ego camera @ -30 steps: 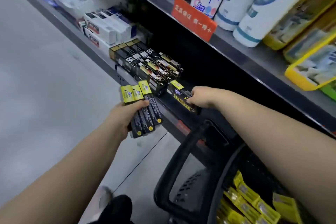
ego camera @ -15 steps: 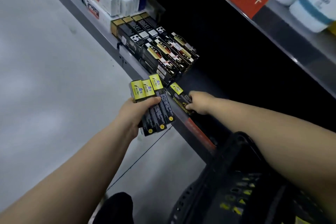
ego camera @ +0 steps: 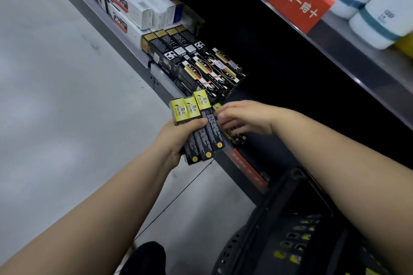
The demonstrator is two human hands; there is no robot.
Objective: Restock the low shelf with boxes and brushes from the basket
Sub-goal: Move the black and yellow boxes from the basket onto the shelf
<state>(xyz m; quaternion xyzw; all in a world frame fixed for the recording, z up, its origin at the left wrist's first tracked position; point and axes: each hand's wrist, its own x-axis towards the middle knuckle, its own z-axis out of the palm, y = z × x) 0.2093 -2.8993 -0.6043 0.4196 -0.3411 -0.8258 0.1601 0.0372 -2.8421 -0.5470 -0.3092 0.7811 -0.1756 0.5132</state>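
Boxes [ego camera: 194, 111], three fanned, are gripped by the left hand [ego camera: 176, 138], long axes pointing toward the shelf [ego camera: 163, 82]. The right hand [ego camera: 245, 118], fingers loosely spread and holding nothing, is just beside them and nearer the shelf, above a lone box [ego camera: 237, 138] lying there.

Left grip [ego camera: 176, 138]: only the thumb shows, across the held boxes [ego camera: 201, 127]; the fingers are hidden behind them.
Right grip [ego camera: 243, 118]: fingers smeared by motion; whether they touch the held boxes or the shelf box [ego camera: 237, 138] beneath cannot be told.
Shelf box: mostly covered by the right grip; only a yellow end and a black end show.
Box print: too small to read.
Low shelf [ego camera: 161, 85]: its back is lost in darkness.
Basket [ego camera: 279, 219]: cut by the bottom edge, crossed by the right forearm; contents show only as yellow flecks through the holes.
Rolls [ego camera: 380, 22]: cut by the top and right edges.
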